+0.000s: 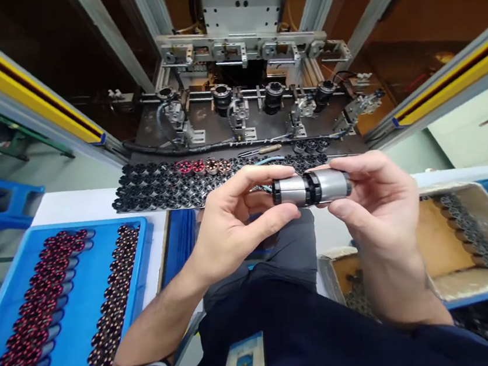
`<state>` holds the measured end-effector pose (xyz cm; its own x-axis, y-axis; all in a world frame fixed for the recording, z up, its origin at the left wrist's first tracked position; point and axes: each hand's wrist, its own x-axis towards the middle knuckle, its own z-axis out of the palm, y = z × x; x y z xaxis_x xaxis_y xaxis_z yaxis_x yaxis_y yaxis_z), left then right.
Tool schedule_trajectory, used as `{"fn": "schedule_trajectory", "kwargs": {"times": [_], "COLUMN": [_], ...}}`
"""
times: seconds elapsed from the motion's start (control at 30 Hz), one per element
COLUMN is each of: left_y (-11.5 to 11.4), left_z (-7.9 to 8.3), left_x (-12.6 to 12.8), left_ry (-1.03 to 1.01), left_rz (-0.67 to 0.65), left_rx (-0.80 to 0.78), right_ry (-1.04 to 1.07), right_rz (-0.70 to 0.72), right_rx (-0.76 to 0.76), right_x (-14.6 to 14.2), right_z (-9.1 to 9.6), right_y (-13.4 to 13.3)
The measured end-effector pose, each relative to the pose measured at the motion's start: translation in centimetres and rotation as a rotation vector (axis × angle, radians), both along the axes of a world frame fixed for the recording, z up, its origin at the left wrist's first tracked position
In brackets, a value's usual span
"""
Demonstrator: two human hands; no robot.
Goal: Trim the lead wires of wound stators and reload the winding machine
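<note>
Left hand (235, 225) and right hand (374, 209) partly closed, fingertips gripping black-banded steel cylinder (310, 188); copper coils (35, 324) in blue tray (99, 224) at left.

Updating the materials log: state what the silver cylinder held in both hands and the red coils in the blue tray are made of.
The silver cylinder looks like machined steel or aluminium: dull metallic sheen. Its black bands are probably plastic. The red coils look like enamelled copper wire: glossy wound strands.

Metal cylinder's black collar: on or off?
On: the black collar circles the middle of the metal cylinder, held by the left hand and right hand.
</note>
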<state>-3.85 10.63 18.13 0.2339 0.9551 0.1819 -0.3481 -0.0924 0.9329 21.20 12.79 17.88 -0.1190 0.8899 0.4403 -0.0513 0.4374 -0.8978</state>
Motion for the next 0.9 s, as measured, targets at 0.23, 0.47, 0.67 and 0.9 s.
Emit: {"fn": "schedule_trajectory", "kwargs": {"times": [0.23,0.47,0.67,0.9], "left_y": [4.3,23.0,34.6,37.4], "left_z": [1.7,3.6,0.8,-2.4], "left_x": [-6.7,-20.0,-26.1,-28.3], "left_ry": [0.122,0.862,1.282,1.457], "left_rz": [0.195,0.614,0.588,0.434], "left_rx": [0.180,0.358,0.175,0.202], "right_ry": [-0.172,-0.743,-1.202,-1.482], "right_rz": [0.064,0.006,-0.017,0.092], "right_rx": [0.122,0.281,0.214,0.183], "right_x": [-3.3,-11.5,-17.5,-17.5], "right_z": [3.3,4.3,0.4,-1.3], "right_y": [6.6,27.1,38.0,41.7]}}
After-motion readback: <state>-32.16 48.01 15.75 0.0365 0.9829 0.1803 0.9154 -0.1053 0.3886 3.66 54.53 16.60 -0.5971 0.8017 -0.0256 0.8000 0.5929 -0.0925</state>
